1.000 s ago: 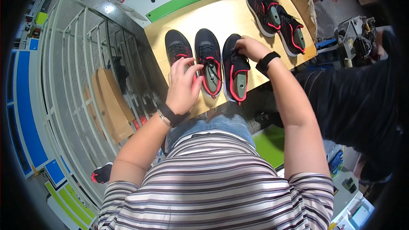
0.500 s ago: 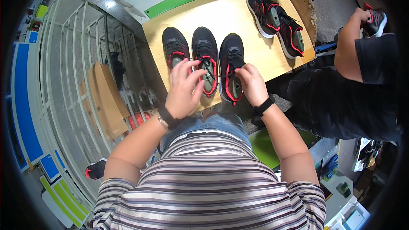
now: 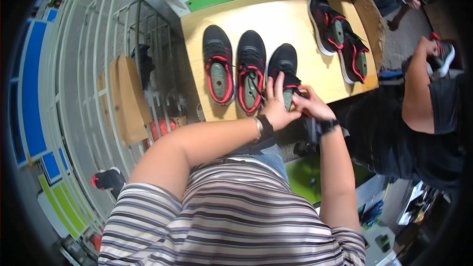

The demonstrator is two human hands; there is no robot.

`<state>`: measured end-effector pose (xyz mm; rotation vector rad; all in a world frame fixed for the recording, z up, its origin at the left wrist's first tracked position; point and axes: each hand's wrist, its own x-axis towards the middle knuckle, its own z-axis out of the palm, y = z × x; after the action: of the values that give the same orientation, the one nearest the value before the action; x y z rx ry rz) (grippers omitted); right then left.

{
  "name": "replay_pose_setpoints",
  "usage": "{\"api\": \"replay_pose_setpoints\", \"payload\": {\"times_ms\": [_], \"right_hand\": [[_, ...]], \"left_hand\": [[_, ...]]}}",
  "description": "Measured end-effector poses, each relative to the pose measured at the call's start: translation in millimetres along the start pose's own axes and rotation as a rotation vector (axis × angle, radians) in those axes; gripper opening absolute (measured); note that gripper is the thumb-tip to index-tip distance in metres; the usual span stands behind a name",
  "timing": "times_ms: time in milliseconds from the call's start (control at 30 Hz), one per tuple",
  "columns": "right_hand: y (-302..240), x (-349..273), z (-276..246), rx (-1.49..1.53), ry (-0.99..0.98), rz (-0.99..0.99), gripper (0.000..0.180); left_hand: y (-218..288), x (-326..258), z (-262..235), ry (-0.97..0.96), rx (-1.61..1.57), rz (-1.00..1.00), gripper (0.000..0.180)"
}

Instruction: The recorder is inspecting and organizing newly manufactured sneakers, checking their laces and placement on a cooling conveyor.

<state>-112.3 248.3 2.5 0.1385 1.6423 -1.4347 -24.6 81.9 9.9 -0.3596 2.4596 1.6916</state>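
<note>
Three black sneakers with red collar linings stand side by side, toes away from me: a left sneaker (image 3: pixel 215 51), a middle sneaker (image 3: pixel 250 49) and a right sneaker (image 3: pixel 283 58). Green shoe-shaped inserts show in their openings. My left hand (image 3: pixel 277 110) reaches across to the right sneaker, its fingers stretched along the side of the opening. From the other side, my right hand (image 3: pixel 315 106) bends its fingers and thumb at the collar and tongue of that sneaker. The hands partly hide its heel and laces. A dark lace hangs loose over the middle sneaker's opening.
The sneakers are on a wooden tabletop (image 3: pixel 266 17). Two more sneakers (image 3: pixel 326 27) lie at its far right beside a cardboard edge (image 3: pixel 372 15). A metal rack (image 3: pixel 116 34) stands left. On the right, a co-worker's arm (image 3: pixel 419 93) holds another sneaker (image 3: pixel 442 56).
My left hand has moved right, from the middle sneaker's opening to the right sneaker. The right sneaker has shifted slightly nearer, relative to the others. My right hand stays at its collar.
</note>
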Motion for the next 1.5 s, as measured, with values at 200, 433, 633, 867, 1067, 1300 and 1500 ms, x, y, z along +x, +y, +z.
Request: {"api": "replay_pose_setpoints", "payload": {"times_ms": [200,433,633,867,1067,1300,1500], "right_hand": [[33.8,-52.7,-30.1,0.245,0.160,-0.079,0.049],[35.3,-34.1,-3.9,0.181,0.418,-0.165,0.046],[13.2,33.8,142.4,-0.038,0.114,-0.492,0.102],[19.1,39.3,188.4,-0.209,0.414,-0.643,0.105],[-36.7,-23.3,164.2,-0.018,0.341,-0.531,0.086],[-191.4,-41.3,263.7,-0.257,-0.186,-0.787,0.084],[-310.0,-12.2,499.0,-0.325,-0.619,-1.051,0.084]], "left_hand": [[-6.1,1.1,5.3,0.070,-0.068,0.006,0.105],[69.9,-0.9,-82.1,-0.203,-0.818,-0.317,0.092],[133.6,-71.8,-258.6,-0.196,-1.005,0.003,0.045],[155.5,-199.4,-430.2,0.974,-0.344,0.257,0.047],[108.4,-318.7,-505.8,1.530,-0.251,0.149,0.061],[25.1,-356.7,-538.1,1.611,-0.592,-0.114,0.078],[6.5,-320.5,-586.1,1.470,-0.506,-0.134,0.072]]}}
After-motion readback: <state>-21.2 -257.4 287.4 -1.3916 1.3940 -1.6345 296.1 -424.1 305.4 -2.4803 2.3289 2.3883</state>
